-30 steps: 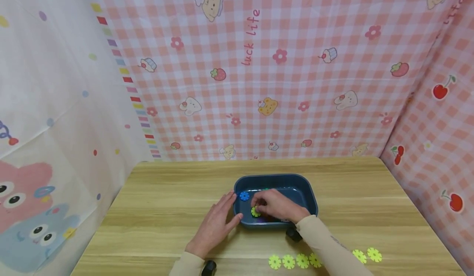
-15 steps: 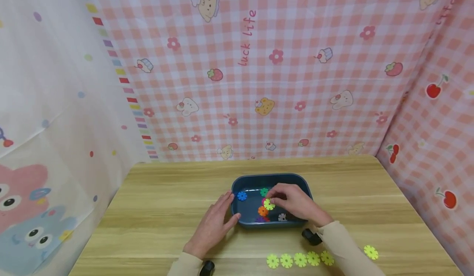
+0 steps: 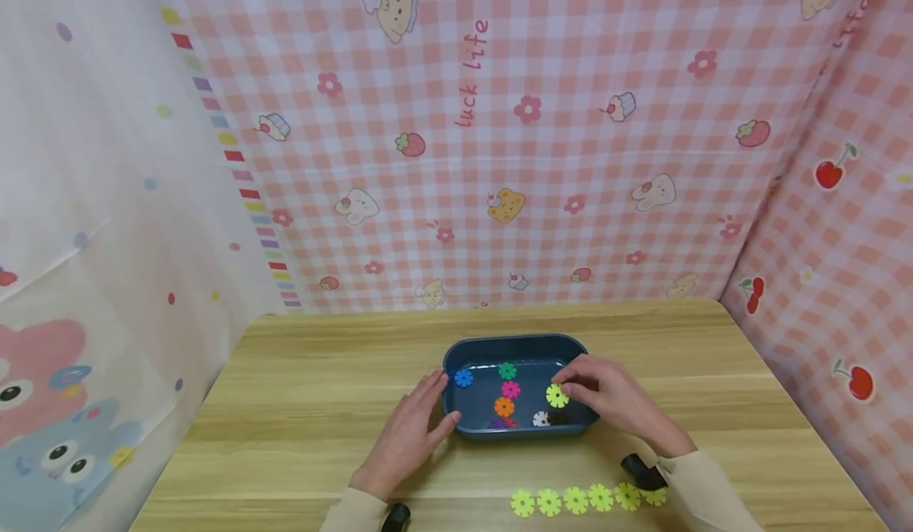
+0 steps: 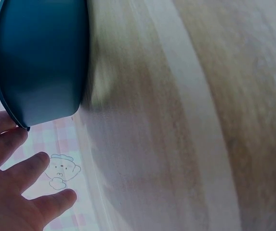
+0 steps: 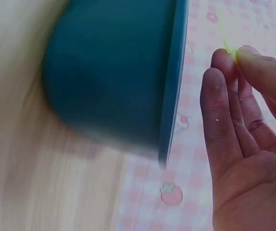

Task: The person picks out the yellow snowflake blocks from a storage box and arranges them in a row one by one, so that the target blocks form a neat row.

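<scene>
Between thumb and fingertip my right hand [image 3: 616, 396] pinches a yellow-green snowflake disc [image 3: 557, 396], held above the right part of a dark blue tub [image 3: 524, 433]. The right wrist view shows the same disc [image 5: 228, 36] edge-on, higher than the tub's rim. My left hand [image 3: 408, 437] rests against the tub's left end with its fingers spread and nearly straight. Inside lie a blue disc [image 3: 464, 378], a green disc [image 3: 507, 371], a pink disc [image 3: 510, 389], an orange disc [image 3: 504, 407] and a white disc [image 3: 540, 419]. Purple and red pieces sit partly hidden by the front wall.
Several yellow-green discs [image 3: 575, 500] lie in a row on the wooden table [image 3: 321, 405] in front of the tub; the right sleeve partly covers the row's right end. A pink checked cloth [image 3: 456, 159] hangs behind the table.
My right hand has lifted the yellow-green disc from the tub's floor and carried it rightward, uncovering the other discs. The left hand stays at the tub's left end.
</scene>
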`<action>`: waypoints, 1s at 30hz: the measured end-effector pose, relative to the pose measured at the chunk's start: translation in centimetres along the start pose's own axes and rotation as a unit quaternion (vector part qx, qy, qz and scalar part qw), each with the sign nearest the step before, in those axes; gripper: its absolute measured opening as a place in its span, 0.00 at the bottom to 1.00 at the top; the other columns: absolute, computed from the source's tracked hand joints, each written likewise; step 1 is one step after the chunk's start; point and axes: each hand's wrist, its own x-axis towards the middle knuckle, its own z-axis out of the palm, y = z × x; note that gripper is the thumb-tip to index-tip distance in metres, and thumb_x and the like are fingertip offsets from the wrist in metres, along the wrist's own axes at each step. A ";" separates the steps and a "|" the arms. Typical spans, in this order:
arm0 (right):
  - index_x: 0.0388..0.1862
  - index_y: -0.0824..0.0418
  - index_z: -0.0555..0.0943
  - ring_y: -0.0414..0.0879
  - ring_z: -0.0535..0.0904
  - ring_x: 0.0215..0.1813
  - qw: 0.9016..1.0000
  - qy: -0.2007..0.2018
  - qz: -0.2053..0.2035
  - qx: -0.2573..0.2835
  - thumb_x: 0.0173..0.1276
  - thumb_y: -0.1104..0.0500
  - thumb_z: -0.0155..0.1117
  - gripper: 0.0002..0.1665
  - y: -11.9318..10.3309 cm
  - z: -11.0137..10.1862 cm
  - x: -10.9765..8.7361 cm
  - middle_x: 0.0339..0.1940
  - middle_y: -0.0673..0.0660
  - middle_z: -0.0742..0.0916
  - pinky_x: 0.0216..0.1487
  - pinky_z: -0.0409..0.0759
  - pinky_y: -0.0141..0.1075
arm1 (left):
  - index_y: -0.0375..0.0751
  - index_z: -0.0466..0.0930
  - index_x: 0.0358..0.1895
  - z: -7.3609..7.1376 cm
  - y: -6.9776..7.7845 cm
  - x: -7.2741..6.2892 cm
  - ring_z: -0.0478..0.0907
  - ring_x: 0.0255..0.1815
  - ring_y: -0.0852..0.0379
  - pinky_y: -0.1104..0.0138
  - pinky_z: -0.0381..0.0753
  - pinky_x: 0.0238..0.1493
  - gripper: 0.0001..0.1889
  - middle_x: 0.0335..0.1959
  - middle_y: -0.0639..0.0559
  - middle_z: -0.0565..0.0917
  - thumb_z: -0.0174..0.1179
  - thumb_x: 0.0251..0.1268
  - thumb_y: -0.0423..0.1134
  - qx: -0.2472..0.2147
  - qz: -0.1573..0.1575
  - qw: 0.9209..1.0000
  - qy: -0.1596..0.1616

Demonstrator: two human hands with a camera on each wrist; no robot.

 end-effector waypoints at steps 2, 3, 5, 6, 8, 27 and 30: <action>0.44 0.54 0.89 0.36 0.77 0.36 1.000 0.015 -0.008 -0.006 0.72 0.65 0.69 0.08 0.1 -0.4 -0.5 0.40 0.46 0.86 0.36 0.81 0.31 | 0.36 0.66 0.78 0.0 0.0 0.0 0.61 0.80 0.39 0.38 0.63 0.74 0.35 0.80 0.41 0.64 0.59 0.78 0.53 0.001 0.000 1.000 0.000; 0.44 0.54 0.89 0.35 0.77 0.35 1.000 0.023 -0.015 -0.009 0.71 0.66 0.69 0.08 0.1 -0.6 -0.8 0.39 0.46 0.86 0.35 0.81 0.31 | 0.36 0.66 0.78 0.0 0.0 0.0 0.61 0.80 0.39 0.38 0.63 0.74 0.35 0.80 0.41 0.64 0.59 0.78 0.53 0.003 0.000 1.000 0.000; 0.43 0.55 0.89 0.35 0.76 0.35 0.999 0.037 -0.029 -0.010 0.70 0.70 0.69 0.11 0.3 -1.0 -1.3 0.38 0.46 0.86 0.34 0.80 0.30 | 0.36 0.66 0.78 0.0 0.0 0.0 0.61 0.79 0.39 0.38 0.63 0.74 0.35 0.80 0.41 0.64 0.58 0.78 0.53 0.004 -0.001 1.000 0.000; 0.43 0.55 0.89 0.34 0.76 0.34 0.998 0.043 -0.037 -0.010 0.69 0.71 0.69 0.12 0.4 -1.1 -1.6 0.37 0.46 0.86 0.33 0.80 0.30 | 0.36 0.66 0.78 0.0 0.0 0.0 0.61 0.79 0.39 0.38 0.63 0.74 0.35 0.80 0.41 0.64 0.58 0.78 0.53 0.005 -0.002 1.000 -0.001; 0.43 0.56 0.89 0.34 0.77 0.34 0.997 0.054 -0.050 -0.008 0.68 0.72 0.69 0.13 0.5 -1.6 -2.2 0.37 0.48 0.86 0.32 0.79 0.29 | 0.36 0.66 0.78 0.0 0.1 0.0 0.61 0.79 0.39 0.38 0.63 0.74 0.35 0.80 0.42 0.64 0.58 0.78 0.54 0.005 -0.004 1.000 -0.002; 0.44 0.59 0.89 0.36 0.80 0.36 0.994 0.103 -0.029 -0.030 0.67 0.75 0.68 0.14 2.6 -5.3 -8.0 0.39 0.48 0.88 0.34 0.79 0.25 | 0.36 0.65 0.78 -0.2 0.3 0.0 0.61 0.80 0.38 0.37 0.63 0.74 0.35 0.81 0.42 0.64 0.59 0.78 0.53 0.001 -0.008 1.000 -0.007; 0.45 0.59 0.89 0.35 0.80 0.36 0.994 0.103 -0.005 -0.034 0.68 0.74 0.68 0.14 3.0 -5.9 -8.9 0.39 0.48 0.88 0.34 0.79 0.26 | 0.35 0.66 0.78 -0.2 0.3 0.0 0.61 0.79 0.38 0.37 0.63 0.74 0.35 0.80 0.42 0.64 0.59 0.78 0.53 0.000 -0.007 1.000 -0.007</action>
